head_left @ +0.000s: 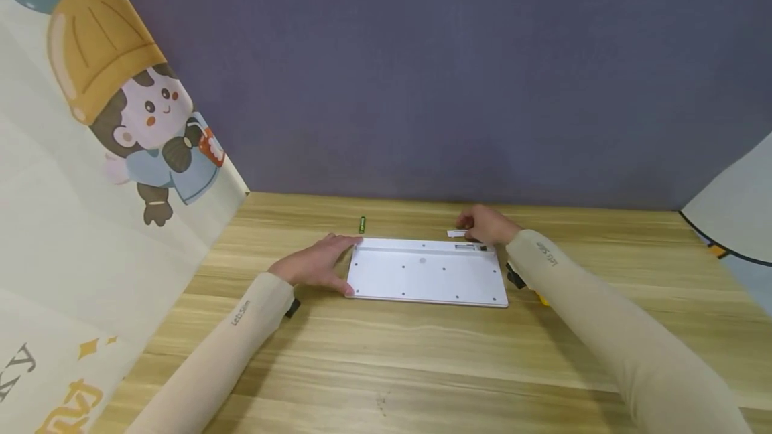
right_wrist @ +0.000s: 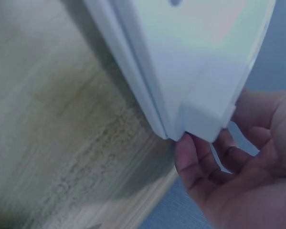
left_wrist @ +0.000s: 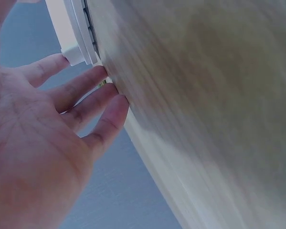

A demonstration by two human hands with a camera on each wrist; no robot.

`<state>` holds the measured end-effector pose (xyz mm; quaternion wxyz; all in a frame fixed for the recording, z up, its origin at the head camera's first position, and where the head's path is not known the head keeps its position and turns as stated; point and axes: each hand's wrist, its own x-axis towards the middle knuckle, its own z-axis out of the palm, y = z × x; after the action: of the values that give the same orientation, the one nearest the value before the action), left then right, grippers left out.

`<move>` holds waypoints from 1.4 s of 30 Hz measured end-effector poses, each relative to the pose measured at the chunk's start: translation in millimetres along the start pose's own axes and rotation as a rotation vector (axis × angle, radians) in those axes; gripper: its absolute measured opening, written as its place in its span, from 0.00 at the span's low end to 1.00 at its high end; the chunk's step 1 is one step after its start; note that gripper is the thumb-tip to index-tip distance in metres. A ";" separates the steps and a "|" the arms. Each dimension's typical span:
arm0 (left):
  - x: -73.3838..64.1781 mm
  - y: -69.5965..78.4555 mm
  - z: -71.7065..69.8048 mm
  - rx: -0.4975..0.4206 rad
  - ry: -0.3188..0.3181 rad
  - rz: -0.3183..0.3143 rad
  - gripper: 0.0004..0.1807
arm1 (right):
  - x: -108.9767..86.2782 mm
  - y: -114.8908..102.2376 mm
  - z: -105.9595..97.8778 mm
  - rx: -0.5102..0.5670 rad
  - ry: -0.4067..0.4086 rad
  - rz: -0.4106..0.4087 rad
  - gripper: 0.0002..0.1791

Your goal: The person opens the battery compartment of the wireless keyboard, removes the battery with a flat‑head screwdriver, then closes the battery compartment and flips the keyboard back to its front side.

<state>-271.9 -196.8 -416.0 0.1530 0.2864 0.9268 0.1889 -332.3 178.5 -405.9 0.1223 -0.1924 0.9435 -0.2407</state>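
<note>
A white keyboard (head_left: 422,276) lies face down on the wooden table, screw holes showing on its back. Along its left side my left hand (head_left: 318,262) spreads, thumb at the near corner and index finger at the far corner. The left wrist view shows the fingers of that hand (left_wrist: 61,114) fairly straight, tips on the tabletop. Beyond the keyboard's far right corner, my right hand (head_left: 487,225) has curled fingers and pinches the end of a small white battery cover (head_left: 456,234). Close by is the uncovered battery slot (head_left: 466,247). The right wrist view hides the cover behind the keyboard (right_wrist: 195,62).
A green battery (head_left: 362,224) lies on the table (head_left: 338,367) past the keyboard's far left corner. A dark blue-grey panel (head_left: 422,86) rises behind the table. A light wall with a cartoon figure (head_left: 151,106) stands at the left. Something yellow (head_left: 543,299) shows beside the right forearm.
</note>
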 end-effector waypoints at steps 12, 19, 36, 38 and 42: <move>-4.3 5.1 -3.5 -0.006 -0.006 0.017 0.61 | -2.7 2.4 2.3 0.020 0.079 -0.023 0.06; -4.3 4.5 -2.4 -0.003 0.002 0.019 0.61 | -13.1 10.7 -8.4 0.086 0.074 -0.154 0.05; -5.3 4.9 -3.4 -0.015 0.003 0.015 0.61 | -31.5 10.1 -20.1 0.141 -0.077 -0.159 0.08; -5.4 5.2 -3.5 -0.018 0.004 0.017 0.61 | -30.9 9.7 -18.9 0.139 -0.075 -0.156 0.08; -5.3 5.9 -3.3 -0.022 0.002 0.019 0.61 | -30.5 9.0 -17.9 0.138 -0.080 -0.152 0.08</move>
<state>-266.2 -196.3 -409.6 0.1533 0.2933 0.9221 0.2006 -313.4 206.0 -390.9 0.1541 -0.2639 0.9018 -0.3057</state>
